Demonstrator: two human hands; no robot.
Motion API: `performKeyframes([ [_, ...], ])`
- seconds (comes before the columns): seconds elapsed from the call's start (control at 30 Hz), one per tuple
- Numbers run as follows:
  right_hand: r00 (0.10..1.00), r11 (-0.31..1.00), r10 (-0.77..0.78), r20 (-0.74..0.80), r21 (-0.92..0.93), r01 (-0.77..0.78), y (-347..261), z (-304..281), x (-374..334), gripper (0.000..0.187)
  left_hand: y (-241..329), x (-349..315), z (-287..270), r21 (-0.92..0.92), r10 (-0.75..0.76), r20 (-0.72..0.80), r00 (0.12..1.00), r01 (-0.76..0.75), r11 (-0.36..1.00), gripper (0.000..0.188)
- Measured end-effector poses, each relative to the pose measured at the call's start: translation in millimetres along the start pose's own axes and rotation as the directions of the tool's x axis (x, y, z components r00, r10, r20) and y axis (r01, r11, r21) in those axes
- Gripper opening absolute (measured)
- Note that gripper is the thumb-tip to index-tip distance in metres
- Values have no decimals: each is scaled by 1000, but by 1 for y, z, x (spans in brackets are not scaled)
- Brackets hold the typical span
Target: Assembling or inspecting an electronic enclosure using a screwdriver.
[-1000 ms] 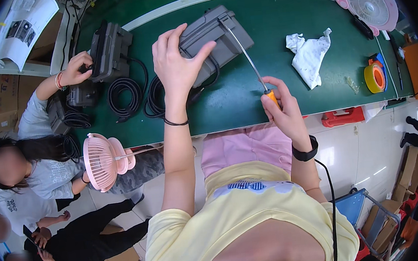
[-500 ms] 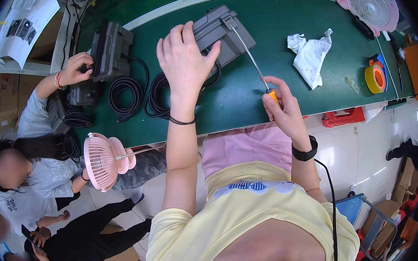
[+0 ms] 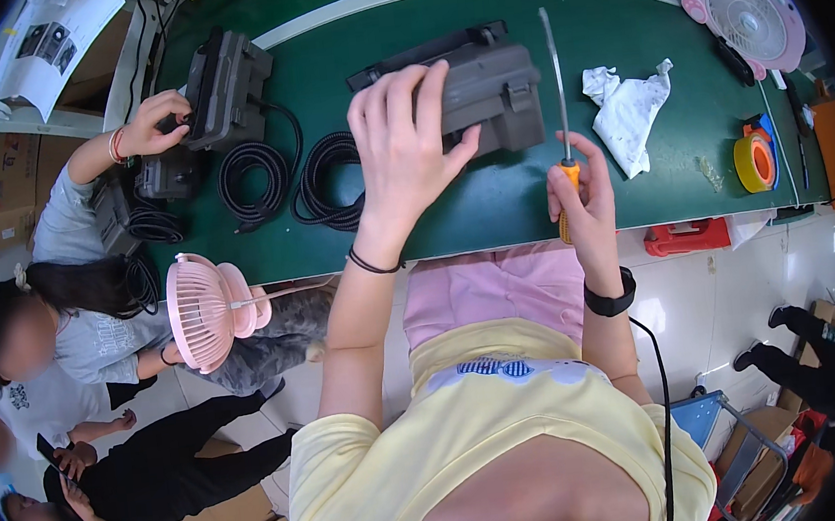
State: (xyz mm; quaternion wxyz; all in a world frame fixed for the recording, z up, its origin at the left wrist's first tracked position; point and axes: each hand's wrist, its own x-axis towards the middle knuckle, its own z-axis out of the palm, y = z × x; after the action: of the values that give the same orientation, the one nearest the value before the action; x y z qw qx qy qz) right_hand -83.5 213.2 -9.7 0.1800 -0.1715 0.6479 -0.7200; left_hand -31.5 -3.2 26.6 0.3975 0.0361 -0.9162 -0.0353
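A dark grey boxy device (image 3: 487, 98) with a coiled black cable (image 3: 330, 184) lies on the green table (image 3: 493, 208). My left hand (image 3: 402, 146) grips the device's near left side, fingers over its top. My right hand (image 3: 578, 200) is closed around the orange handle of a long screwdriver (image 3: 557, 96), whose shaft points upward just right of the device and clear of it.
To the left, another person's hand (image 3: 151, 123) rests on a second grey device (image 3: 225, 88) with coiled cables (image 3: 254, 176). A crumpled white cloth (image 3: 624, 110), a pink fan (image 3: 743, 8) and tape rolls (image 3: 756, 160) lie at the right. A pink clip fan (image 3: 203, 311) hangs off the table's front edge.
My left hand has turned the grey device and pulled it nearer and rightward. The screwdriver has swung from leaning over the device to standing upright beside it.
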Motion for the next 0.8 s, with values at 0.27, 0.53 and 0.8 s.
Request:
performKeyframes([
  [0.27,978,992,-93,-187,63,107,-3,3,7,45,18,-18,6,-61,77,-120,990,-85,995,62],
  [0.53,939,973,-231,-256,-83,217,1,1,25,51,36,-45,-4,-339,-10,-143,990,-39,940,44],
  [0.8,946,959,-247,-211,-196,207,11,-5,31,47,-12,-93,-41,128,-305,207,930,283,951,36],
])
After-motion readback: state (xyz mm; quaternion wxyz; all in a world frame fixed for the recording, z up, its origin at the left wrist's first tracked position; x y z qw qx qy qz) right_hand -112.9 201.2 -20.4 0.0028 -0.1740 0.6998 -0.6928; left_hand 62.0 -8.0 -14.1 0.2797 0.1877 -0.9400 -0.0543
